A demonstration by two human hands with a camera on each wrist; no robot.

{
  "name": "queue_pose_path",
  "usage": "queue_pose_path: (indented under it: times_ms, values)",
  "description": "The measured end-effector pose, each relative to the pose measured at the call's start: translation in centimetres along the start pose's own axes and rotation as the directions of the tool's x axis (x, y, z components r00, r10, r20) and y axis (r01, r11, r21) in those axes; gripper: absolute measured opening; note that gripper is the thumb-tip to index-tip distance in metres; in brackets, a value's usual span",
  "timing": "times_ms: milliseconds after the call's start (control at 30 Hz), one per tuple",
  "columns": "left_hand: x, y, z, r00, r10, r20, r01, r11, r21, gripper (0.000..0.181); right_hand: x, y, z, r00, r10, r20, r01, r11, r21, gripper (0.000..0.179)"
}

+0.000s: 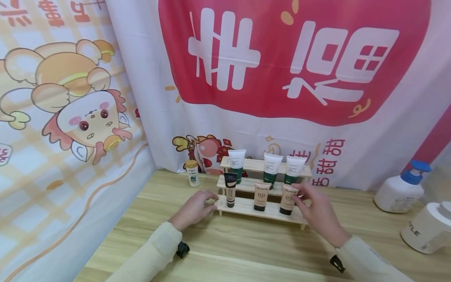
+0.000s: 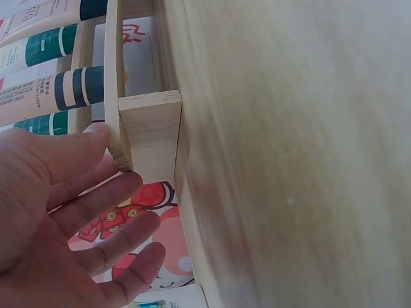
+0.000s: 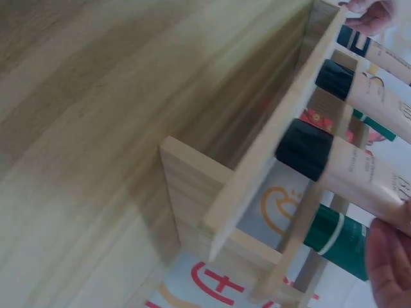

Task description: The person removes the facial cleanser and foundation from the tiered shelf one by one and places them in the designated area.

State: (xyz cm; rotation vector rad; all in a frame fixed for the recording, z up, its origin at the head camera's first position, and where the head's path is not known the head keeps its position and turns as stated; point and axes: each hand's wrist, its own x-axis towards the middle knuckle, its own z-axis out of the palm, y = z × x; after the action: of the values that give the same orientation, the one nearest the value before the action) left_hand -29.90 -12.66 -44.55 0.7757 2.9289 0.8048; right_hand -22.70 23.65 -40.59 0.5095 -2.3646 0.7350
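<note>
My right hand (image 1: pixel 317 209) pinches the upper part of a beige BB cream tube (image 1: pixel 287 200), which stands cap-down at the right end of the front step of a small wooden display rack (image 1: pixel 243 209). A matching BB tube (image 1: pixel 260 197) is upright at mid-step. On the left stands a beige tube with a dark top (image 1: pixel 230 190). At that end of the rack, my left hand (image 1: pixel 195 209) holds the shelf's corner between thumb and index finger, its other fingers spread. Behind, white-and-green tubes (image 1: pixel 272 168) are lined up on the middle step.
A small white bottle with a yellow cap (image 1: pixel 192 174) stands left of the rack. To the right are a white pump bottle with a blue head (image 1: pixel 399 192) and a white container (image 1: pixel 428 229). Printed cloth (image 1: pixel 141 78) hangs behind the wooden table (image 1: pixel 243 243).
</note>
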Motion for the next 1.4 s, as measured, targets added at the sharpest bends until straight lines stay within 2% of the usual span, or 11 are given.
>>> queue_pose_path:
  times_ms: [133, 233, 433, 533, 633, 733, 833, 967, 1133, 1233, 1400]
  values:
    - [0.0, 0.0, 0.0, 1.000, -0.003, 0.002, 0.003, 1.000, -0.005, 0.027, -0.1, 0.0, -0.4, 0.998, -0.053, -0.041, 0.053, 0.999, 0.002, 0.040]
    - [0.0, -0.1, 0.0, 1.000, 0.001, 0.002, -0.001, 1.000, 0.004, 0.027, 0.0, 0.5, -1.6, 0.995, -0.055, -0.085, 0.056, 0.998, 0.015, 0.043]
    - [0.1, -0.1, -0.1, 1.000, 0.000, -0.003, 0.000, 1.000, 0.009, 0.025, 0.7, 3.2, -4.5, 0.980, 0.019, -0.198, -0.021, 1.000, -0.006, 0.042]
    - [0.1, -0.1, -0.2, 1.000, 0.001, -0.006, -0.001, 1.000, 0.016, 0.025, 1.1, 5.0, -5.5, 0.973, 0.072, -0.217, -0.082, 0.996, -0.037, 0.039]
    - [0.2, -0.1, -0.2, 1.000, -0.004, -0.003, 0.004, 1.000, 0.023, 0.025, 1.2, 6.9, -5.9, 0.976, 0.146, -0.160, -0.159, 0.984, -0.076, 0.036]
    - [0.2, 0.0, -0.2, 1.000, -0.013, 0.005, 0.013, 1.000, 0.021, 0.024, 1.2, 8.9, -5.8, 0.971, 0.237, -0.043, -0.239, 0.968, -0.077, 0.035]
    - [0.2, 0.1, -0.2, 1.000, -0.015, 0.011, 0.015, 1.000, 0.012, 0.024, 1.2, 10.8, -5.3, 0.948, 0.306, 0.092, -0.302, 0.952, -0.053, 0.033]
    - [0.1, 0.4, -0.2, 1.000, -0.026, 0.014, 0.026, 1.000, 0.010, 0.024, 1.6, 12.7, -4.0, 0.911, 0.343, 0.230, -0.352, 0.936, -0.001, 0.034]
    - [0.0, 0.8, -0.3, 0.998, -0.062, 0.017, 0.061, 0.998, 0.012, 0.024, 2.4, 14.0, -2.2, 0.887, 0.366, 0.282, -0.393, 0.918, 0.046, 0.035]
    - [0.1, 1.0, -0.4, 0.997, -0.077, 0.018, 0.076, 0.997, 0.009, 0.023, 2.7, 14.6, -1.2, 0.872, 0.381, 0.308, -0.412, 0.911, 0.038, 0.031]
    - [0.1, 1.1, -0.5, 0.996, -0.087, 0.016, 0.086, 0.996, 0.022, 0.023, 2.9, 15.6, 0.3, 0.870, 0.361, 0.337, -0.379, 0.925, -0.013, 0.025]
